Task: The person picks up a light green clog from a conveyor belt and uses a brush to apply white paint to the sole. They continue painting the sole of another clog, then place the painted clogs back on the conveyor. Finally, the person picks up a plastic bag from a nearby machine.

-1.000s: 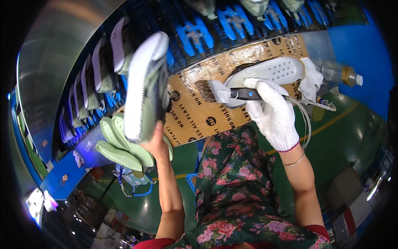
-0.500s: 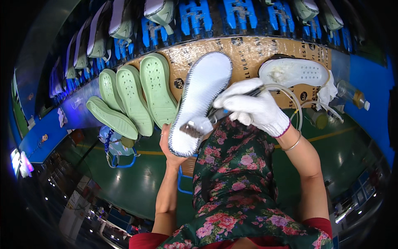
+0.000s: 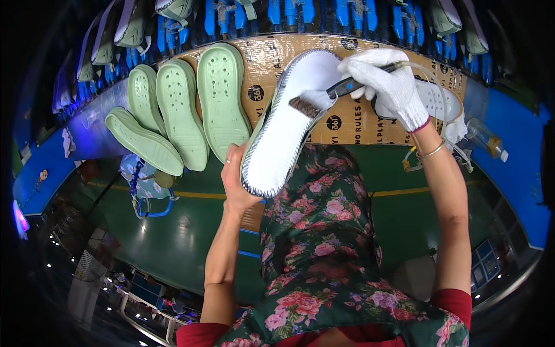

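My bare left hand (image 3: 236,179) is closed around the near end of a shoe upper (image 3: 272,147), keeping its white underside turned up. Dark zigzag stitching runs around that underside's edge. In my right hand (image 3: 388,84), which wears a white knit glove, is a flat brush (image 3: 344,87) with a dark handle and a thin clear tube (image 3: 432,74) leading from it. The brush's brown bristles rest on the white underside, a little beyond its middle. Left of the upper, several light green foam soles (image 3: 222,95) lean together, holed side up.
Cardboard (image 3: 341,134) with printing covers the bench. A white sole (image 3: 451,104) lies at the right, partly behind my glove, beside a clear bottle (image 3: 484,137) of brownish liquid. Along the back stand blue clamps (image 3: 355,17) and several shoes. A blue-framed stool (image 3: 153,188) stands lower left.
The brush has moved from the near end of the underside up past its middle. My left hand still grips the upper. The whole view has shifted somewhat.
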`<state>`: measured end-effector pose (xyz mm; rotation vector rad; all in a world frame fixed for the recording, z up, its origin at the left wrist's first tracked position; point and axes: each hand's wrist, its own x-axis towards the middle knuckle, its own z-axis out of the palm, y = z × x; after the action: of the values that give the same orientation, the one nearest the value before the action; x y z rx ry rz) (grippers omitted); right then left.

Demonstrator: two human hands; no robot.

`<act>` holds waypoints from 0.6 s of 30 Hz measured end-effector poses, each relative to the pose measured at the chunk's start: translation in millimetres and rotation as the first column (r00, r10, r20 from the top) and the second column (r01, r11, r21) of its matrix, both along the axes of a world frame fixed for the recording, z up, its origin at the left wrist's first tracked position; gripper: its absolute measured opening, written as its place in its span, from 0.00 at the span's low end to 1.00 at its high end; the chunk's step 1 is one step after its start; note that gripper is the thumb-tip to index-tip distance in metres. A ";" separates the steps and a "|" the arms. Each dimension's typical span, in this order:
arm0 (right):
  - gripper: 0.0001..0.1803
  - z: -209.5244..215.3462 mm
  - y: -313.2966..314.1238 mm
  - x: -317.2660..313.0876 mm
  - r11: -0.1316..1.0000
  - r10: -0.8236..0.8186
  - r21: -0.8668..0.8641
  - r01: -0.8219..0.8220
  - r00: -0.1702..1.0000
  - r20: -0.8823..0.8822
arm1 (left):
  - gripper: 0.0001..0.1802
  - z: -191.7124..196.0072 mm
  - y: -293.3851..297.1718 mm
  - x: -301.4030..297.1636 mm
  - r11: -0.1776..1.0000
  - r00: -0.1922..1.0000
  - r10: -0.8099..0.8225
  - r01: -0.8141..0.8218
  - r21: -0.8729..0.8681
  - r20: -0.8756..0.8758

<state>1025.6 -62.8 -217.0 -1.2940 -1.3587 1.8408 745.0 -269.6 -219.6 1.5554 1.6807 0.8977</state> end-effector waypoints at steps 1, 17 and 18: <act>0.11 -8.3 -0.6 -1.5 0.996 -0.043 0.074 0.049 0.995 -0.085 | 0.37 5.2 8.7 0.5 0.999 1.000 -0.023 0.023 0.023 0.004; 0.10 48.2 -45.4 -32.3 0.965 0.134 -0.193 -0.178 0.966 -0.219 | 0.38 6.1 4.9 -12.2 0.998 0.998 -0.045 0.046 -0.036 0.032; 0.12 31.8 -33.0 -16.7 0.993 0.050 -0.107 -0.051 0.999 -0.016 | 0.37 4.0 2.6 -12.1 0.999 0.997 -0.024 0.026 -0.034 0.069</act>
<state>1008.9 -95.8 -185.2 -1.3093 -1.3127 1.9770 732.9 -267.0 -215.5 1.5020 1.6170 0.8944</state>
